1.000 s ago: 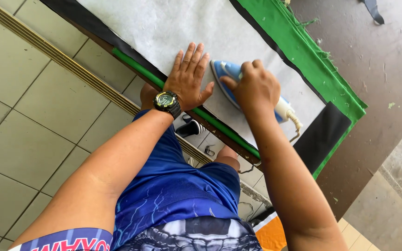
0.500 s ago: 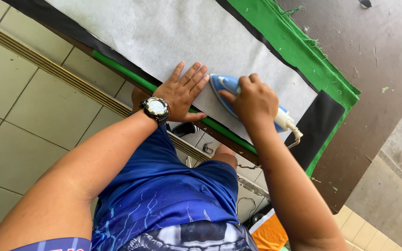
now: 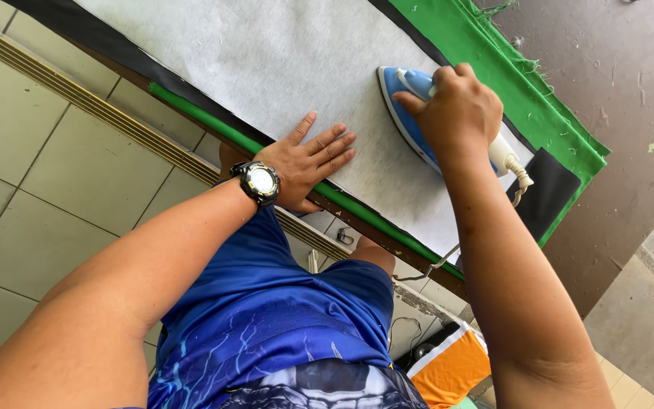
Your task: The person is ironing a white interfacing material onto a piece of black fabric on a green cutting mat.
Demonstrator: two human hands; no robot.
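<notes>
My right hand (image 3: 456, 110) grips the handle of a blue and white electric iron (image 3: 406, 113) that rests flat on a white sheet of fabric (image 3: 266, 60). My left hand (image 3: 308, 159), with a black wristwatch, lies flat with fingers spread on the near edge of the white sheet. Under the white sheet lie a black layer (image 3: 550, 189) and green cloth (image 3: 524, 98), spread over a brown table (image 3: 622, 151). The iron's white cord (image 3: 520, 178) runs off past the black layer.
Pale floor tiles (image 3: 47, 197) with a ribbed strip lie to the left below the table edge. My blue shirt fills the lower middle. An orange and white bag (image 3: 452, 367) and cables sit on the floor under the table.
My right hand has pushed the iron farther away from my left hand along the white sheet. My left hand stays flat near the sheet's edge.
</notes>
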